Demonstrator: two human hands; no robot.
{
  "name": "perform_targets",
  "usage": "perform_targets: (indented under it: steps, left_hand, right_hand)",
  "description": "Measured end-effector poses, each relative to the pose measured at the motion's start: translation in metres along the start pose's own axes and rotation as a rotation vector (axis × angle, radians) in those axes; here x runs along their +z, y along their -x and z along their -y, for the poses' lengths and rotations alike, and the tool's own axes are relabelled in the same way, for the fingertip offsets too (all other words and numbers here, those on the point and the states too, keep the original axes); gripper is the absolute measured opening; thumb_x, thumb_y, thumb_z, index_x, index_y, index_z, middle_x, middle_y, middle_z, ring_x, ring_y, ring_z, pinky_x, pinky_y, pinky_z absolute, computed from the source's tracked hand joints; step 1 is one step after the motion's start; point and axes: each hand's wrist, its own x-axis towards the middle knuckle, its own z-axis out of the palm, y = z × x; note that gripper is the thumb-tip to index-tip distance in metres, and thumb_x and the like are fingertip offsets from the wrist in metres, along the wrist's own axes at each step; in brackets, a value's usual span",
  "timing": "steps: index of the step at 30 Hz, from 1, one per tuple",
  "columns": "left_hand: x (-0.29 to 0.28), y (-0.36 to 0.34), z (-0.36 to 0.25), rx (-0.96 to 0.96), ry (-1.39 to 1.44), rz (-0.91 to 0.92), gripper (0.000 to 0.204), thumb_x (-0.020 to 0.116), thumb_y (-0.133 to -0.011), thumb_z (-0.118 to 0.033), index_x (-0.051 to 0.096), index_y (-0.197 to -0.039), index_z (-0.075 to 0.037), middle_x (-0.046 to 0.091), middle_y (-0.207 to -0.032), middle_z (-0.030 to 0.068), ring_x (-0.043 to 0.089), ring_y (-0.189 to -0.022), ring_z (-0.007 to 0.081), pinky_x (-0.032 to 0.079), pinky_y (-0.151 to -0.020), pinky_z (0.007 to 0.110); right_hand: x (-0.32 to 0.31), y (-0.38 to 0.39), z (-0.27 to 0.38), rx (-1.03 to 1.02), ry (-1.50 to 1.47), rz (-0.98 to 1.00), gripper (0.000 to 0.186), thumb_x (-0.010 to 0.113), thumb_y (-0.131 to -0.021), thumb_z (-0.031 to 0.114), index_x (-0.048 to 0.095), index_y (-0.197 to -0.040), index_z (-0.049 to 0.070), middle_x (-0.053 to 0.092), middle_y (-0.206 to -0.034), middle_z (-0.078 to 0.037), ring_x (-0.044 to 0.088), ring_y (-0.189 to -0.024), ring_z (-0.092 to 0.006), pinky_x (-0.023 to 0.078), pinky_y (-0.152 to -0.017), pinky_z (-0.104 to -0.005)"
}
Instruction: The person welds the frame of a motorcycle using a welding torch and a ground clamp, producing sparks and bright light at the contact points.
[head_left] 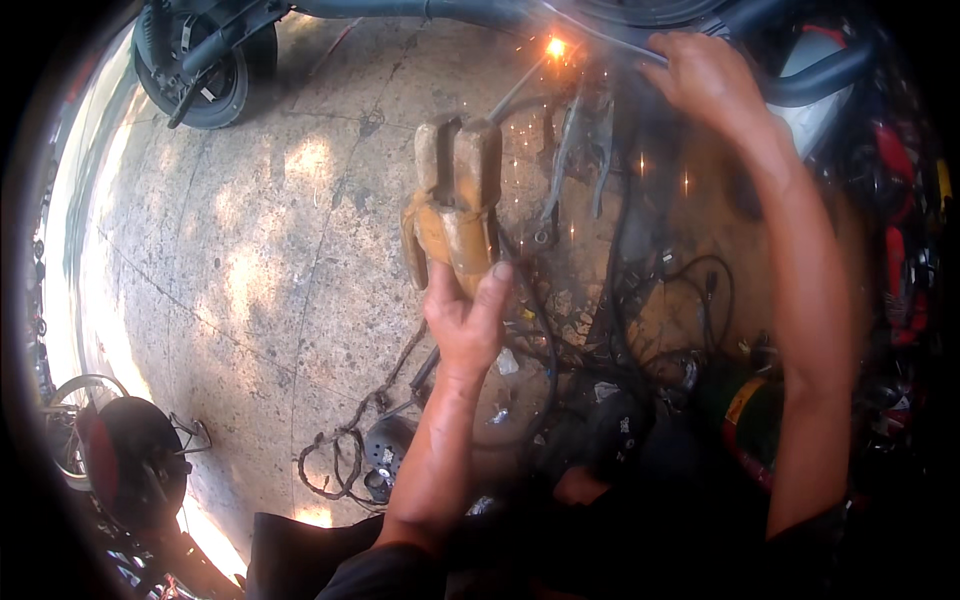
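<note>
My left hand (464,325) is wrapped round a worn tan welding electrode holder (455,225). A thin electrode (514,94) sticks out of its jaws toward the upper right. At the electrode's far end burns a bright orange arc (556,47), and sparks fall below it. My right hand (705,80), raised at the upper right, has its fingers closed round a thin grey metal rod (612,43). That rod slants up leftward, just above the arc, to a dark tubular frame (390,9) of a vehicle. Smoke and glare hide the exact contact point.
A black wheel (225,85) stands at the far left. Black cables (615,270) and a knotted rope (325,465) lie on the stained concrete floor (230,220). A grey perforated tool body (388,445) is beside my left forearm. A round dark seat (135,465) stands lower left.
</note>
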Motion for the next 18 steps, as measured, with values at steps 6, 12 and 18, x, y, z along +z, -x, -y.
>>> perform_targets:
  steps: [6, 12, 18]
  left_hand:
    - [0.002, -0.003, 0.003, 0.019, 0.002, 0.006, 0.038, 0.066, -0.088, -0.012, 0.052, -0.12, 0.003, 0.061, -0.092, 0.0046, 0.055, -0.075, 0.0093, 0.047, -0.066, 0.023]
    - [0.003, -0.005, 0.001, 0.015, 0.038, -0.001, 0.034, 0.066, -0.088, -0.011, 0.053, -0.116, 0.003, 0.061, -0.093, 0.0053, 0.056, -0.075, 0.0092, 0.047, -0.065, 0.023]
    - [0.01, -0.005, -0.004, -0.037, 0.087, -0.008, 0.039, 0.067, -0.089, -0.02, 0.053, -0.117, 0.002, 0.059, -0.092, 0.004, 0.055, -0.077, 0.0101, 0.046, -0.068, 0.024]
  right_hand:
    - [0.001, 0.0, -0.002, -0.028, -0.023, -0.056, 0.029, 0.065, -0.084, 0.027, 0.068, -0.101, 0.004, 0.067, -0.089, -0.02, 0.063, -0.084, -0.0398, 0.05, -0.075, -0.047]
    - [-0.01, -0.002, 0.006, 0.009, -0.032, 0.066, 0.027, 0.065, -0.083, 0.025, 0.068, -0.1, 0.005, 0.066, -0.086, -0.02, 0.062, -0.081, -0.0405, 0.049, -0.074, -0.0473]
    - [0.013, 0.004, -0.02, -0.064, 0.003, -0.068, 0.036, 0.066, -0.08, 0.026, 0.067, -0.112, 0.009, 0.067, -0.104, -0.017, 0.062, -0.094, -0.0364, 0.05, -0.082, -0.042]
